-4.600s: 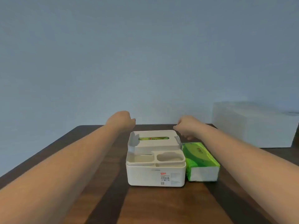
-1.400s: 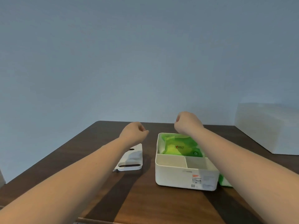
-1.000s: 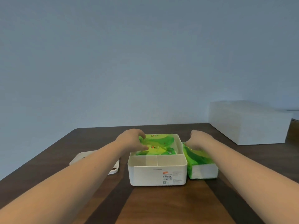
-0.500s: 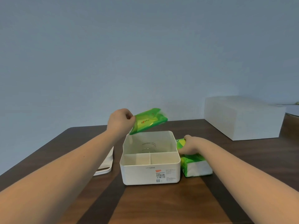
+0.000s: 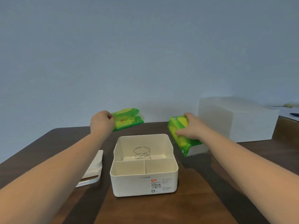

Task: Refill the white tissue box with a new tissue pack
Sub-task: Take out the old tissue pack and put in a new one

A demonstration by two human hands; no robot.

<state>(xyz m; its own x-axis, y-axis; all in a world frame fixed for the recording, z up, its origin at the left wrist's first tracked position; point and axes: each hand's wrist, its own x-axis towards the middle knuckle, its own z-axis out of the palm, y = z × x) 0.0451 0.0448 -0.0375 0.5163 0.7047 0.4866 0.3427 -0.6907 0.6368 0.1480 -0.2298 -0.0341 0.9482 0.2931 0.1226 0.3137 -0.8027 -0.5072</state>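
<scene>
Fingers (image 5: 181, 132) grip new tissue pack (image 5: 184, 139) tilted lengthwise; left hand (image 5: 102, 122) pinches flat wrapper (image 5: 129, 119).

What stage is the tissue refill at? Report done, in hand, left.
Done: the flat white plastic lid lies on the dark wooden table; the white plastic tissue box shows only its bare wire spring.
In hand: the left hand holds the flattened green wrapper; the right hand holds the full green tissue pack.
Left: insert pack, refit lid.

matt plastic box (image 5: 144, 183), glossy pack (image 5: 182, 139), wood table (image 5: 161, 210)
</scene>
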